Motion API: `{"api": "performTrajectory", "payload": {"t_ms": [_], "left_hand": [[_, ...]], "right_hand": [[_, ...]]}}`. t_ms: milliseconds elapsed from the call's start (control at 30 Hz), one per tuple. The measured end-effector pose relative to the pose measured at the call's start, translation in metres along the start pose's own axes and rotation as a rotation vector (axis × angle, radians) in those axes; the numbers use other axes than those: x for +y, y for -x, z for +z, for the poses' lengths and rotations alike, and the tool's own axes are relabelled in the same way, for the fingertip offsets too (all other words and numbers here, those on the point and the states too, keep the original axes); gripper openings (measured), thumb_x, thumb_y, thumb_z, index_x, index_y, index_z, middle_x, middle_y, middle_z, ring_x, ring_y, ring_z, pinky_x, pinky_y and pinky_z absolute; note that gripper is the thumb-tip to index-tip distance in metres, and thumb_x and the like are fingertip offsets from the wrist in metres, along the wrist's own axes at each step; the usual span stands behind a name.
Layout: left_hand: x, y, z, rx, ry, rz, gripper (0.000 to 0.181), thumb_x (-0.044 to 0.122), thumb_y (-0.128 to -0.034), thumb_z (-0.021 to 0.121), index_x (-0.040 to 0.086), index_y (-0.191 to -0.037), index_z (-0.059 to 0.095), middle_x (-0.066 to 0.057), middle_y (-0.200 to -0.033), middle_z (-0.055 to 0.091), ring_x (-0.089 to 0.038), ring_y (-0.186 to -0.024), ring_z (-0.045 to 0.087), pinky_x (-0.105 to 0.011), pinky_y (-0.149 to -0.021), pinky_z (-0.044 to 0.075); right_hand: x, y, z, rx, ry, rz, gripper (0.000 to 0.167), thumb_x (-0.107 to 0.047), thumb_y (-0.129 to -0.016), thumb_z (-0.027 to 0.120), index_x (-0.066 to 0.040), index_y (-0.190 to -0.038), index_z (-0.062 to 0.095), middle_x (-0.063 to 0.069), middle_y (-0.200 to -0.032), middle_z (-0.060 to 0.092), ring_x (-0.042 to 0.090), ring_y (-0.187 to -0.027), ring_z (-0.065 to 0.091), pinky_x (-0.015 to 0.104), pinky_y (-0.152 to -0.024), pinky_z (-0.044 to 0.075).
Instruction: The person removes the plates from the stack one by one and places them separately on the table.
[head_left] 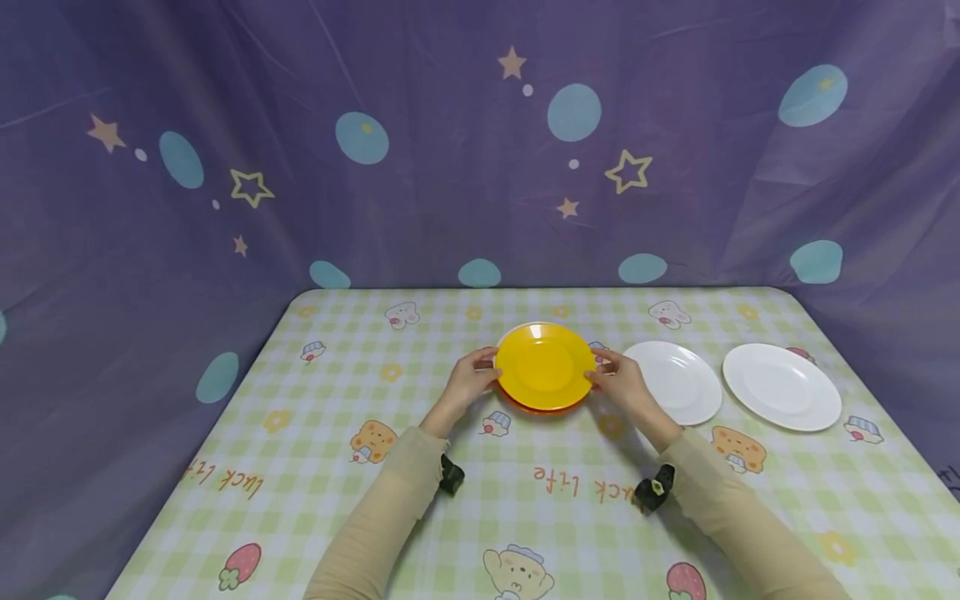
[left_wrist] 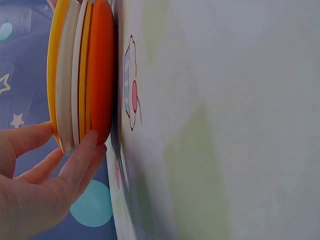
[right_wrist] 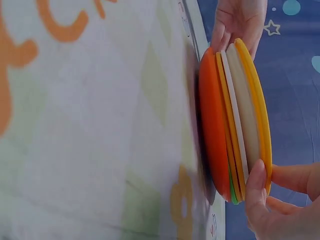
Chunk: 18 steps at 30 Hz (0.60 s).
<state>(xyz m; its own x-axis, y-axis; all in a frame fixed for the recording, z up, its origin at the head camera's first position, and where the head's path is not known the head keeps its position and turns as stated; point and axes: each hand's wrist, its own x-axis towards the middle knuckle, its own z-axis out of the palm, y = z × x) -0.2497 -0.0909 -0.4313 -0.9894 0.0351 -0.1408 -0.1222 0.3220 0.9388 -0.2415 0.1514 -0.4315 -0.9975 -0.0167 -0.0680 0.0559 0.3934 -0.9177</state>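
Observation:
A stack of plates, with a yellow plate [head_left: 546, 367] on top, lies between both hands in the head view. Its edge in the left wrist view shows the yellow plate [left_wrist: 53, 75], white plates, more yellow ones and an orange plate [left_wrist: 101, 75] at the bottom. A sliver of a green plate [right_wrist: 233, 182] shows in the right wrist view. My left hand [head_left: 467, 385] [left_wrist: 47, 187] grips the stack's left edge with thumb and fingers. My right hand [head_left: 628, 390] [right_wrist: 282, 205] pinches the right edge, around the upper plates. Whether the bottom plate touches the table, I cannot tell.
Two white plates lie to the right of the stack: a round one [head_left: 678, 383] near my right hand and an oval-looking one [head_left: 782, 387] farther right. A green checked cloth [head_left: 420, 517] covers the table. Behind it hangs a purple curtain [head_left: 450, 217].

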Motion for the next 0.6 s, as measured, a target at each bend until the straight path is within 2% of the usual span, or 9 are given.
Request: {"api": "performTrajectory", "payload": {"t_ms": [233, 400, 600], "left_hand": [[-0.0013, -0.0007, 0.0007, 0.001, -0.002, 0.011, 0.040, 0.002, -0.0821, 0.058, 0.002, -0.121, 0.052, -0.019, -0.111, 0.053, -0.027, -0.097, 0.054, -0.029, -0.077, 0.052], [-0.0016, -0.0018, 0.0010, 0.005, 0.001, 0.001, 0.040, 0.003, -0.0822, 0.059, 0.003, -0.122, 0.052, -0.019, -0.111, 0.053, -0.026, -0.094, 0.056, -0.029, -0.076, 0.052], [-0.0014, -0.0016, 0.0008, 0.004, -0.002, 0.009, 0.039, 0.004, -0.0827, 0.059, 0.003, -0.121, 0.052, -0.018, -0.111, 0.054, -0.026, -0.095, 0.056, -0.029, -0.077, 0.052]], "right_hand": [[-0.0002, 0.0020, -0.0029, -0.027, -0.110, 0.103, 0.049, -0.002, -0.084, 0.056, 0.003, -0.130, 0.040, 0.013, -0.084, 0.058, 0.010, -0.059, 0.056, 0.028, -0.064, 0.054], [-0.0005, 0.0044, -0.0044, -0.038, -0.191, 0.123, 0.049, -0.001, -0.084, 0.055, 0.004, -0.130, 0.038, 0.007, -0.081, 0.056, 0.008, -0.059, 0.055, 0.025, -0.064, 0.054], [-0.0033, 0.0081, -0.0044, -0.042, -0.259, 0.115, 0.050, 0.003, -0.085, 0.052, 0.007, -0.131, 0.034, 0.010, -0.089, 0.052, 0.004, -0.058, 0.055, 0.022, -0.063, 0.054]]}}
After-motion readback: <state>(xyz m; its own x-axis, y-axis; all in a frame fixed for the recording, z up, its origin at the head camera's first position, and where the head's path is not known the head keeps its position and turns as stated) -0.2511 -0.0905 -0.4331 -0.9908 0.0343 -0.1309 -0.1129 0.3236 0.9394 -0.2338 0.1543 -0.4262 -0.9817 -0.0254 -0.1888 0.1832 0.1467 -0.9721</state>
